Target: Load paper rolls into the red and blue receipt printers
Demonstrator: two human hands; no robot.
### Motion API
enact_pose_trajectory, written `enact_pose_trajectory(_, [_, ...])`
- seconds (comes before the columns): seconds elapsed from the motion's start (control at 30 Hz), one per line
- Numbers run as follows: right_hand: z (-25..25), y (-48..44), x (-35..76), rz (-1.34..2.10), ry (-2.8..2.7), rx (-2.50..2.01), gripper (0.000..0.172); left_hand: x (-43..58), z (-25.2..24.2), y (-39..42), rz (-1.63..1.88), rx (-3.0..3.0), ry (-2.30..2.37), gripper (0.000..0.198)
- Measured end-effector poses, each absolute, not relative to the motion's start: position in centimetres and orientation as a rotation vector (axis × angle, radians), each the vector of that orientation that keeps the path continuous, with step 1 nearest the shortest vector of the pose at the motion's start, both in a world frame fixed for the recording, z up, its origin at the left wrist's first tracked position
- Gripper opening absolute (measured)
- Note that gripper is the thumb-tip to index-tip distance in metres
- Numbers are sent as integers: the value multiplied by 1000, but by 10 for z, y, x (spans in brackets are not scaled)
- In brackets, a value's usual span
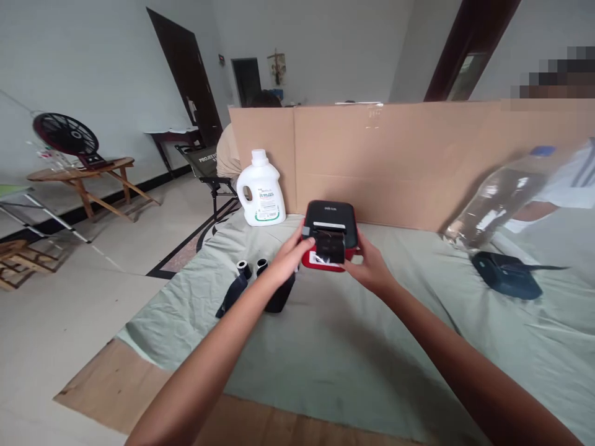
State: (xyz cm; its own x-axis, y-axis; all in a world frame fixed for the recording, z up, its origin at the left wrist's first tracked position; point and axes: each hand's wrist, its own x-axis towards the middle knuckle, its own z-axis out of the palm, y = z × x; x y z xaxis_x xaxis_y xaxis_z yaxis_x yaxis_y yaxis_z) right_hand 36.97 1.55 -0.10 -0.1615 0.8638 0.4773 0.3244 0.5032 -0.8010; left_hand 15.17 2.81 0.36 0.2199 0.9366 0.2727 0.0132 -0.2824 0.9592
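A small black and red printer (331,226) sits on the pale green cloth (353,347) in front of a cardboard wall. My left hand (289,259) grips its left front corner, fingers curled on the red base. My right hand (367,266) holds the right front side. A dark strip hangs out of the printer's front slot between my hands. Just left of my left forearm lie two black rolls (251,282) with pale cores.
A white detergent jug (261,189) stands at the back left. The cardboard wall (418,155) runs along the back. At the right another person tilts a clear plastic bottle (497,201) above a dark blue device (506,275). Fan, wooden tables and chair stand at left.
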Motion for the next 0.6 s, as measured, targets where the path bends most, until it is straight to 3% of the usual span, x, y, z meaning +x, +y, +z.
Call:
enact_pose_trajectory(0.1, [4, 69, 319, 754, -1728, -905, 80, 107, 15, 69, 1306, 1515, 972, 63])
enact_pose_trajectory(0.3, [-36, 149, 243, 849, -1866, -688, 76, 34, -4, 110, 1213, 1329, 1254, 65])
enact_pose_trajectory(0.6, [-64, 173, 201, 894, -1962, -684, 60, -9, -44, 125, 1160, 1178, 1353, 52])
